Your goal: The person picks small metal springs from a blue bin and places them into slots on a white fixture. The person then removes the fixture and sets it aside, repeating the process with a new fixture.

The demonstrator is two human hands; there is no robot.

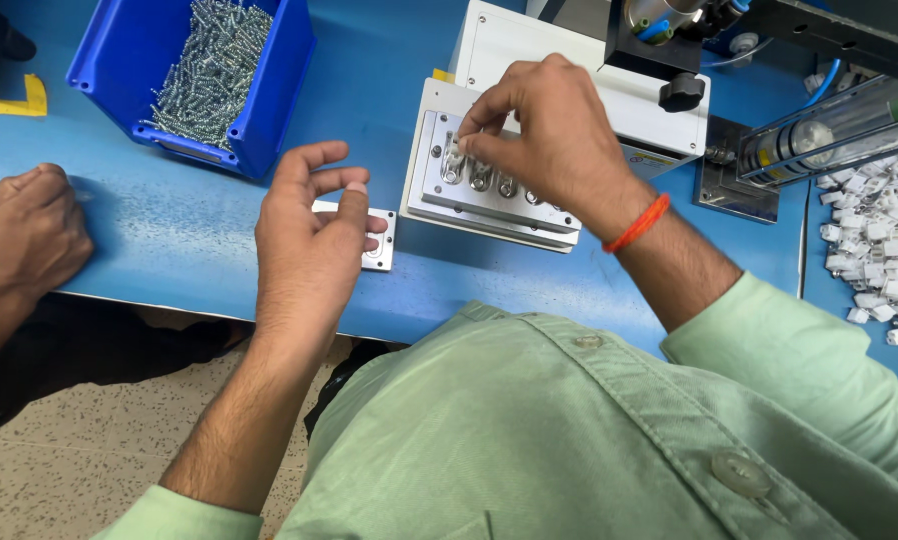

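My right hand [544, 125] reaches over a grey metal fixture plate [449, 195] with a row of round sockets, its fingertips pinched on a small white part at the plate's far left socket. An orange thread band circles that wrist. My left hand [309, 245] hovers with fingers loosely spread over a small metal plate [381, 248] on the blue table [169, 230], holding nothing that I can see. Several sockets in the fixture hold small shiny pieces.
A blue bin [269, 110] full of silver screws stands at the back left. A white machine housing [569, 60] with a black knob sits behind the fixture. A pile of small white plastic parts [879, 250] lies at right. Another person's fist [24, 235] rests on the table's left edge.
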